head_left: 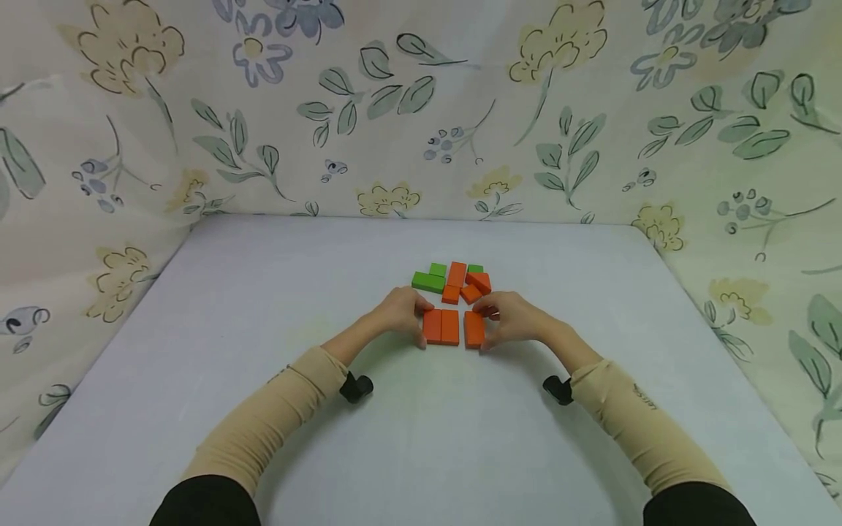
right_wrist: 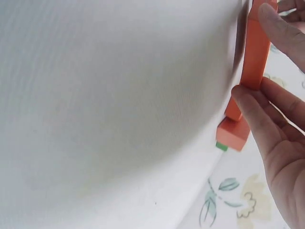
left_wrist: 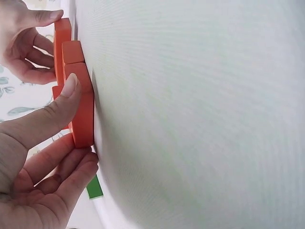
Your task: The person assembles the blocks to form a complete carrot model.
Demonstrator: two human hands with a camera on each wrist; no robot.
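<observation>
Two orange rectangular blocks (head_left: 441,326) lie side by side on the white table, long edges touching. My left hand (head_left: 399,310) grips the left one at its outer side, the thumb (left_wrist: 69,88) on its near face and the fingers at its left end. To the right, across a narrow gap, is a third orange block (head_left: 474,329). My right hand (head_left: 516,316) pinches it between thumb and fingers. Whether this block touches the table is hard to tell; a shadow lies beneath it in the right wrist view.
Just beyond the hands sits a loose group of blocks: a long green block (head_left: 428,282), smaller green pieces (head_left: 438,269), an upright-lying orange block (head_left: 457,274) and several small orange pieces (head_left: 470,294). A floral cloth (head_left: 395,109) hangs behind the white table (head_left: 296,277).
</observation>
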